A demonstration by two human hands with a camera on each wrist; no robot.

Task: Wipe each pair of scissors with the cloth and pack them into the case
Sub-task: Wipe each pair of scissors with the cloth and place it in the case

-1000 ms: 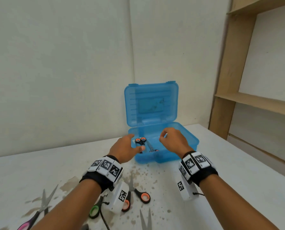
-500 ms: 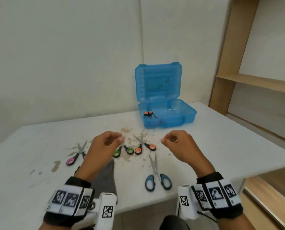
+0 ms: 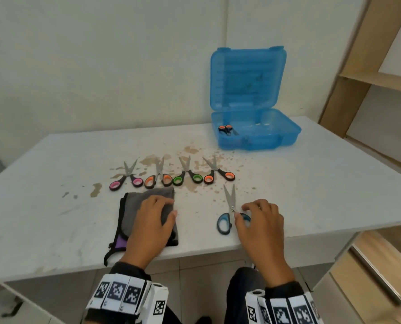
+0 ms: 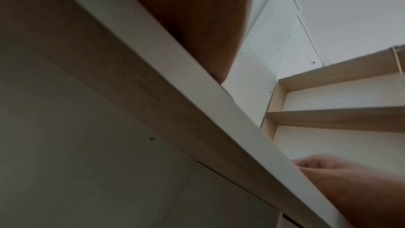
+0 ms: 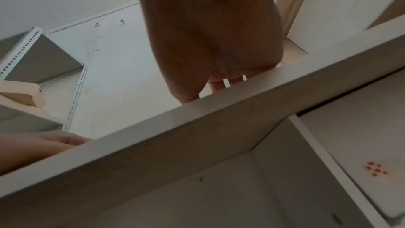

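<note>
A grey cloth [image 3: 134, 206] lies folded near the table's front edge, and my left hand [image 3: 169, 206] rests on it with fingers laid over the top. Blue-handled scissors [image 3: 227, 202] lie on the table to the right; my right hand [image 3: 240, 211] pinches their right handle loop between thumb and forefinger. Farther back lie pink-handled scissors [image 3: 127, 178], orange-handled scissors [image 3: 158, 177], green-handled scissors [image 3: 187, 175] and a second orange-handled pair [image 3: 218, 173] in a row. The open blue case [image 3: 276, 139] holds one orange-and-black pair [image 3: 226, 129]. Both wrist views show only palms above the table edge.
The white table [image 3: 54, 183] has brown stains around the row of scissors. A wooden shelf unit [image 3: 370, 78] stands at the right beside the table. The case sits at the table's far right, near the wall.
Both hands have pulled back from the case, leaving the orange-and-black pair inside it. They then came down: the left onto the cloth, the right onto the blue-handled scissors.
</note>
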